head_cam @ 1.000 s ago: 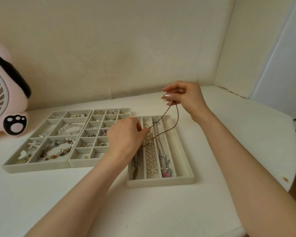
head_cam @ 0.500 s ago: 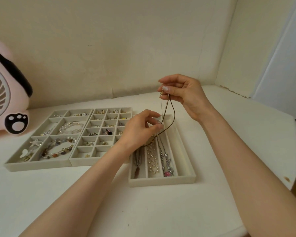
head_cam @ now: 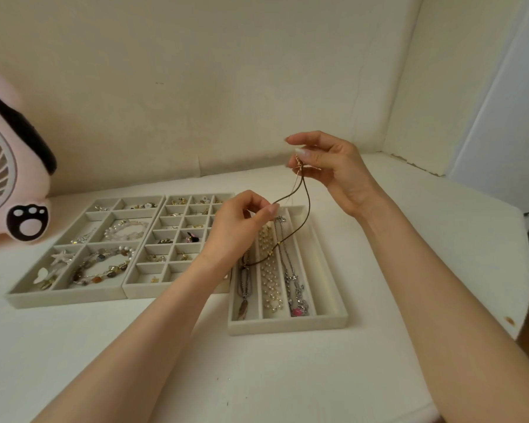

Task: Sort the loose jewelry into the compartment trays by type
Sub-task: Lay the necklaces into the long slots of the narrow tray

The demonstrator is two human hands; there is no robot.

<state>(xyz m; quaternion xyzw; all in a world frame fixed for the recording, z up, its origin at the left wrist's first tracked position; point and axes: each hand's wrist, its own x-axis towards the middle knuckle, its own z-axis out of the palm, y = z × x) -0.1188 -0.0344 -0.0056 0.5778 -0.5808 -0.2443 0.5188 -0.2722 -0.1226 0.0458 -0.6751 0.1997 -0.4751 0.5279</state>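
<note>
Head view: hands, left and right, pinch a thin brown cord necklace.

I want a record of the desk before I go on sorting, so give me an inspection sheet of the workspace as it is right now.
Surface: white table, with a small brown mark near its right edge.
Job's things: brown cord necklace held above the necklace tray, its lower loop draping across the slots. Three of the four slots hold necklaces. The small-grid tray holds earrings and the left tray holds bracelets.
Clutter: pink fan at far left.
Hands: right hand pinches the cord's top end; left hand pinches it lower down.
Cables: nothing seen.
Surroundings: cream wall behind.
</note>
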